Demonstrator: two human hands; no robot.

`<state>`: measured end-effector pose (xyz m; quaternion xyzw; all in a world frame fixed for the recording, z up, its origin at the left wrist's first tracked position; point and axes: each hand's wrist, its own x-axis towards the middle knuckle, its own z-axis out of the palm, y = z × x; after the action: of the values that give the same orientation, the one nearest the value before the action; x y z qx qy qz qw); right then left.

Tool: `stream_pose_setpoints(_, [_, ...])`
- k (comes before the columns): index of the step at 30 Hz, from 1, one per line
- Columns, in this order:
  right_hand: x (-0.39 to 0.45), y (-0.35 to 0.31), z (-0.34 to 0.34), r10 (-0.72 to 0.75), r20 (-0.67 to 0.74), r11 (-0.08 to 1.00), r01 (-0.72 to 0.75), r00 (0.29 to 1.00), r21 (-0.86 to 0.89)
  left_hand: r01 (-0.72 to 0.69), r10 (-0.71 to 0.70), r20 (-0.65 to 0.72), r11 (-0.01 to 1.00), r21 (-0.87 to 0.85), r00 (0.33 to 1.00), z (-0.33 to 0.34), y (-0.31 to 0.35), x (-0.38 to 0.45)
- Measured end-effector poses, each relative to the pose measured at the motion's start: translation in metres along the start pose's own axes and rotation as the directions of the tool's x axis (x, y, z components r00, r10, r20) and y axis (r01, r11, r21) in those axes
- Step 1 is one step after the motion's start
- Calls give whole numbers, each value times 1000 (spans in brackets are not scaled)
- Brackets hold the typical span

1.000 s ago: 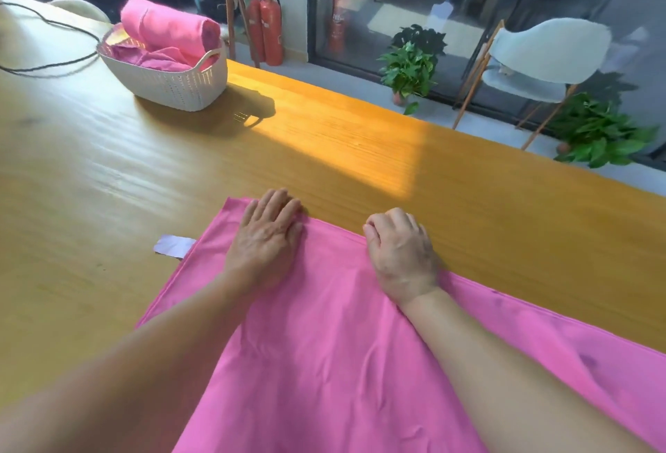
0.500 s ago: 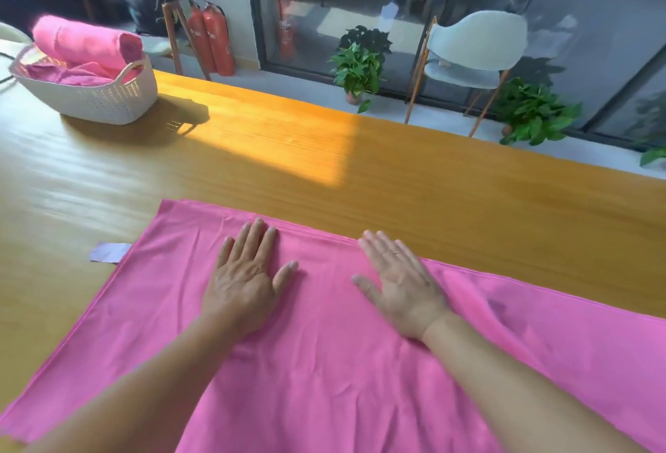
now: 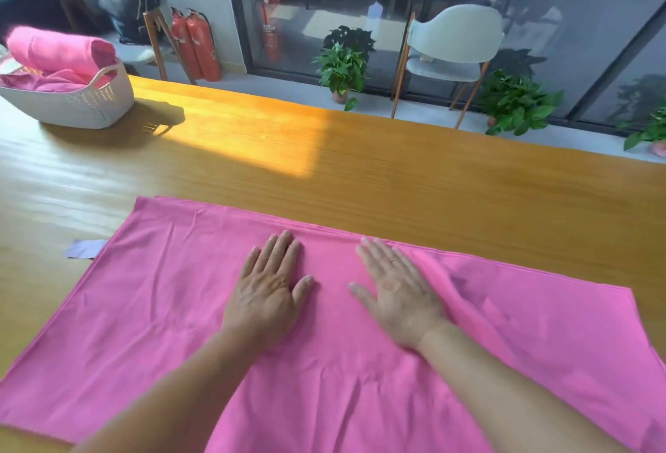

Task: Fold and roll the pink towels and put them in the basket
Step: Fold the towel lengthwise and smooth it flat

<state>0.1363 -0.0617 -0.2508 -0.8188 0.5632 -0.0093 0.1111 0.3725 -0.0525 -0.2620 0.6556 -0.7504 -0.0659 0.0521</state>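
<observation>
One pink towel (image 3: 360,362) lies spread on the wooden table (image 3: 396,171), and both hands rest flat on it with fingers straight, holding nothing: the left hand (image 3: 268,294) and the right hand (image 3: 396,295) sit side by side, palms down, near the towel's far edge. Just beyond the fingertips that edge shows a doubled line, so the towel looks folded once, though how many layers lie under the palms cannot be told. To the right of the right hand the cloth is creased and ridged; to the left of the left hand it lies smoother. Well away to the far left of the hands stands the white basket (image 3: 83,106), already holding a rolled pink towel (image 3: 54,50) on top of looser pink cloth. By my reading the task is partly done: this towel is at the smoothing stage, with further folding, rolling and carrying to the basket left.
</observation>
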Motion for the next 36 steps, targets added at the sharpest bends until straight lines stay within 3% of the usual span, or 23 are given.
stream_pose_setpoints(3, [-6,37,-14,127,-22,992,-127,992,-22,6,-7,32,1000,12,999,-2,0,1])
stream_pose_setpoints(6, [-29,46,-21,163,-81,986,-158,983,54,40,-40,16,999,-21,999,-9,16,1])
stream_pose_setpoints(9, [-50,38,-30,94,-165,988,-72,982,136,-136,117,-120,977,-167,986,-12,76,2])
stream_pose_setpoints(11, [-63,36,-39,93,-247,977,-40,965,212,-259,230,-140,933,-250,963,-6,121,3])
stream_pose_setpoints(14, [-94,72,-56,286,-363,928,-162,887,335,-261,248,-86,937,-231,965,9,163,-1])
stream_pose_setpoints(17, [-137,127,-75,567,-156,782,-469,809,411,-198,197,-19,977,-80,980,27,172,-7])
stream_pose_setpoints(19, [-159,152,-80,649,-22,712,-598,760,368,-186,186,3,981,-49,983,30,177,-6])
stream_pose_setpoints(22, [-173,160,-79,691,62,678,-676,720,288,-162,163,8,984,-76,987,27,183,0])
stream_pose_setpoints(26, [-196,164,-76,792,145,600,-800,594,-4,-188,190,-2,968,-167,982,26,208,-2])
stream_pose_setpoints(32, [-223,171,-88,830,317,496,-867,460,-41,-161,159,-25,974,-159,987,29,214,-8])
stream_pose_setpoints(36, [-224,170,-90,780,417,421,-885,466,201,-161,160,-10,981,-108,987,31,216,-7])
